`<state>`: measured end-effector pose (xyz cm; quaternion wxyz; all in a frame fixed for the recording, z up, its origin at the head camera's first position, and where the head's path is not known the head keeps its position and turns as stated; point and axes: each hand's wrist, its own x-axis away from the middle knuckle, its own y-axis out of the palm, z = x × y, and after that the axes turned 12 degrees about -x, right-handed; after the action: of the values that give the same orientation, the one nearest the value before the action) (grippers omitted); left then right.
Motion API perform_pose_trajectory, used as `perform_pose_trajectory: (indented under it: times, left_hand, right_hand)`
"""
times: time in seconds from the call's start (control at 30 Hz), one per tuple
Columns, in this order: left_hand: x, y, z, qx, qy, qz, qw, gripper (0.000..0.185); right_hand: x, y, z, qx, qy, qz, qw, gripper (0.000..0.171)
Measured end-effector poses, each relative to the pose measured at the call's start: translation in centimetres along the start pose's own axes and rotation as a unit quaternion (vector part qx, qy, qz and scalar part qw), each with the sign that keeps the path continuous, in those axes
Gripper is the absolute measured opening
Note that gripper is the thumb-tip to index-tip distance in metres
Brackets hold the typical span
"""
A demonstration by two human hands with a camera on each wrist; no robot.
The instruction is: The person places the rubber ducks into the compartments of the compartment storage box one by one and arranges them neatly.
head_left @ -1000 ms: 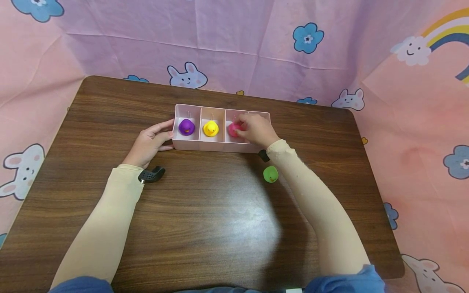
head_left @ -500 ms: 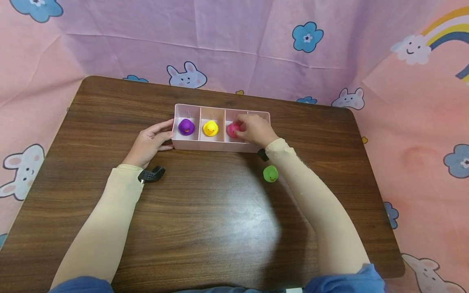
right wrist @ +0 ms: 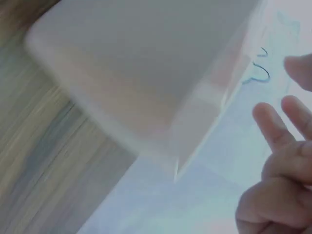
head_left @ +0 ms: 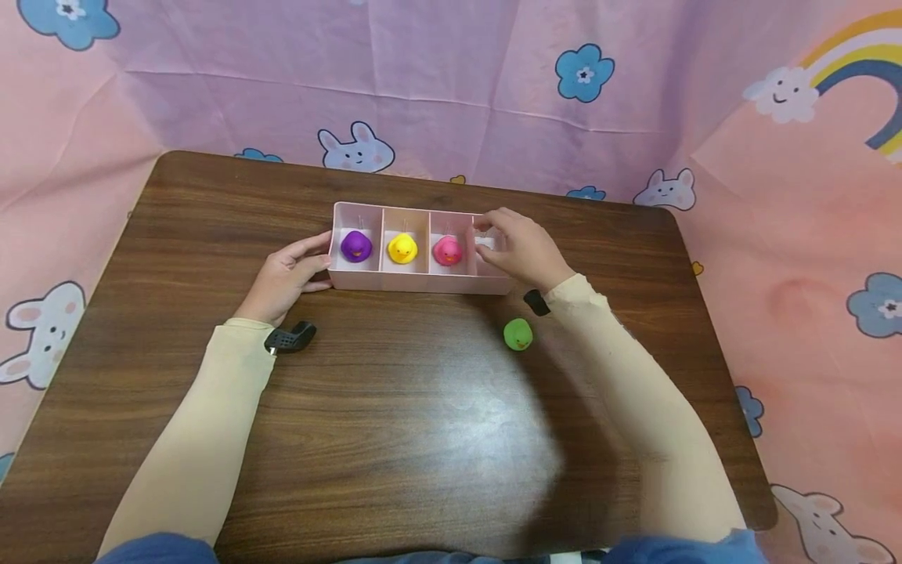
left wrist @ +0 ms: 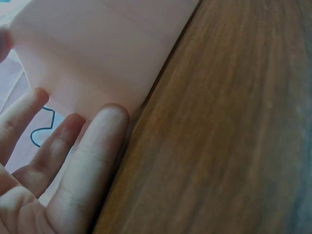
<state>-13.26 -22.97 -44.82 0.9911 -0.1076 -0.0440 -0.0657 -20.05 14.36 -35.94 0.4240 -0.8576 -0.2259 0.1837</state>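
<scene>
A pink box [head_left: 416,283] with side-by-side compartments stands on the table. From the left, its compartments hold a purple duck [head_left: 356,247], a yellow duck [head_left: 402,249] and a pink duck [head_left: 447,251]. My left hand [head_left: 278,280] rests its extended fingertips against the box's left end; the left wrist view shows the fingers [left wrist: 92,156] fairly straight at the wall. Over the rightmost compartment, my right hand [head_left: 527,247] holds nothing, thumb and fingers apart. In the right wrist view its fingers [right wrist: 273,124] are away from the box wall [right wrist: 117,68].
A green duck [head_left: 517,334] sits on the brown wooden table [head_left: 395,439], in front of the box's right end and near the right wrist camera [head_left: 536,302]. A patterned cloth [head_left: 458,94] hangs behind the table and along its sides.
My right hand has let go of the pink duck, which now sits in the third compartment, and has moved right with its fingers spread. My left hand stays at the box's end.
</scene>
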Motion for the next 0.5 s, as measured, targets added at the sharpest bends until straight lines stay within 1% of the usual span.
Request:
perform_pose_trajectory:
  times: [0.07,0.17,0.23,0.33,0.4,0.5]
  left_hand:
    - [0.3,0.0,0.5,0.000,-0.002,-0.002,1.0000,0.050]
    - [0.6,0.0,1.3,0.001,-0.006,-0.003,1.0000,0.049]
    - [0.5,0.0,1.2,0.003,-0.006,-0.002,1.0000,0.049]
    - [0.2,-0.1,0.6,0.004,-0.006,-0.001,1.0000,0.049]
    - [0.1,0.0,0.2,0.001,-0.006,0.001,1.0000,0.048]
    - [0.0,0.1,-0.1,-0.003,-0.004,0.003,1.0000,0.048]
  right_hand:
    - [1.3,-1.1,0.3,-0.013,-0.012,0.015,1.000,0.031]
    - [3.4,-2.5,1.0,-0.028,-0.010,0.033,0.999,0.032]
    - [4.8,-3.3,1.5,-0.049,0.001,0.041,0.998,0.032]
    - [6.8,-4.1,2.2,-0.079,0.030,0.048,0.995,0.034]
    - [8.1,-4.3,2.5,-0.094,0.047,0.046,0.993,0.036]
    - [9.9,-4.4,3.0,-0.104,0.061,0.039,0.992,0.038]
